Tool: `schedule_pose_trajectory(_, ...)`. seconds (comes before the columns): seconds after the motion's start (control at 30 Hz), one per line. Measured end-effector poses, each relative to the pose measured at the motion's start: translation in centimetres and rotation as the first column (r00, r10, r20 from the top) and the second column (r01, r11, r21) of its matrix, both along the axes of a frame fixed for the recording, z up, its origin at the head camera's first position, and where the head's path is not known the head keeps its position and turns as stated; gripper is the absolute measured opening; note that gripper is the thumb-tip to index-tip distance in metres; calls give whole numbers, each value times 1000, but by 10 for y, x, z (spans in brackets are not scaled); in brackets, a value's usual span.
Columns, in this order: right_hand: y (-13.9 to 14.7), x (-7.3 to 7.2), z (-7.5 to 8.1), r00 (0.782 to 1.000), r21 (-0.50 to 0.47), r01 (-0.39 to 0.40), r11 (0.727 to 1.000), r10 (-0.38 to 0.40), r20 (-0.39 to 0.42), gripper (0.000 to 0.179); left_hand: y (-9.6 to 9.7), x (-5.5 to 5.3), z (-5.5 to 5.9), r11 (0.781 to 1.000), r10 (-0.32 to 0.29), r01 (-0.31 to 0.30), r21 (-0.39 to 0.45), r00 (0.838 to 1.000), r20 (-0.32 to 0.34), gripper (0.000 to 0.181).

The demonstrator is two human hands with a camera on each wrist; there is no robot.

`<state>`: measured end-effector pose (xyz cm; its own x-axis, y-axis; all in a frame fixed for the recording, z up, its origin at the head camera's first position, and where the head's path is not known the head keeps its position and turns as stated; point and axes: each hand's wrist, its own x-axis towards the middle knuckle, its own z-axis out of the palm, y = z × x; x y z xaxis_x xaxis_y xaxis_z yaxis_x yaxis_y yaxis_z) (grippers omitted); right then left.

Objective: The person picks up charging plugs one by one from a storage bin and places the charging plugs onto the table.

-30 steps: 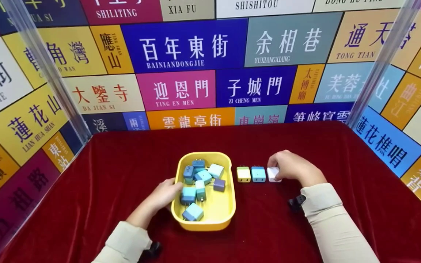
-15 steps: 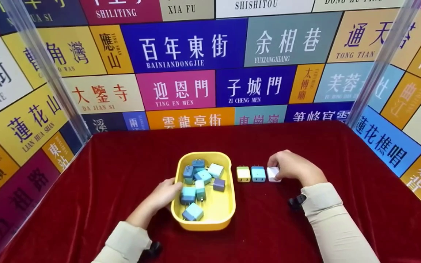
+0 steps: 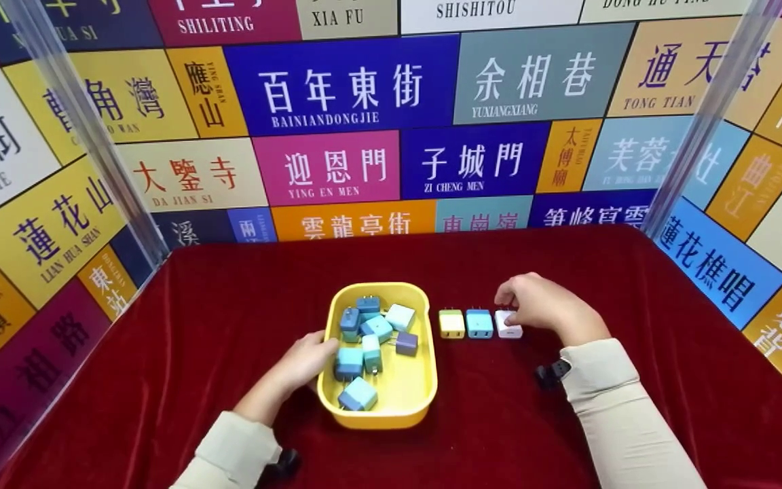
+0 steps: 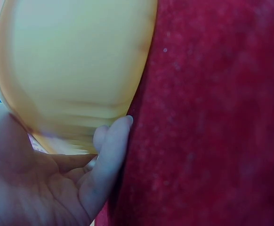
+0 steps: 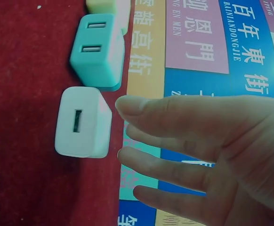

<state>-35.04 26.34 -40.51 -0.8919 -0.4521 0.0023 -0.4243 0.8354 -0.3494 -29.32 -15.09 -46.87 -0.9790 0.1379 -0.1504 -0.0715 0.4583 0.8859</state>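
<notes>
My left hand (image 3: 308, 360) grips the left wall of a yellow plastic box (image 3: 420, 401), thumb at the rim and fingers against the outside in the left wrist view. Several USB charger plugs in blue, teal and purple lie in the box, such as the purple one (image 3: 406, 343). To its right three plugs stand in a row: yellow (image 3: 451, 324), blue (image 3: 479, 324) and white (image 3: 510, 327). My right hand (image 3: 546, 302) is just behind and above the white plug. In the right wrist view its fingers are extended and parted, a small gap from the white plug (image 5: 83, 122).
A dark red velvet cloth (image 3: 499, 421) covers the table. Sign-patterned panels (image 3: 337, 166) rise at the back and both sides, with clear posts (image 3: 686, 146) at the corners.
My right hand has let go of the white plug and lifted slightly off it, so more of the plug shows. The left hand and the box have not moved.
</notes>
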Motion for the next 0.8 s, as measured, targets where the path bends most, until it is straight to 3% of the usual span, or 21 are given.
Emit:
schedule_pose_trajectory(0.27, -9, 9, 13, 999, 12, 4, 1000, -3, -37, 29, 0, -1, 0, 1000, 0, 0, 2, 1000, -1, 44)
schedule_pose_trajectory(0.8, -43, 34, 38, 980, 11, -119, 993, 119, -159, 26, 0, 0, -1, 1000, -9, 9, 8, 1000, -2, 46)
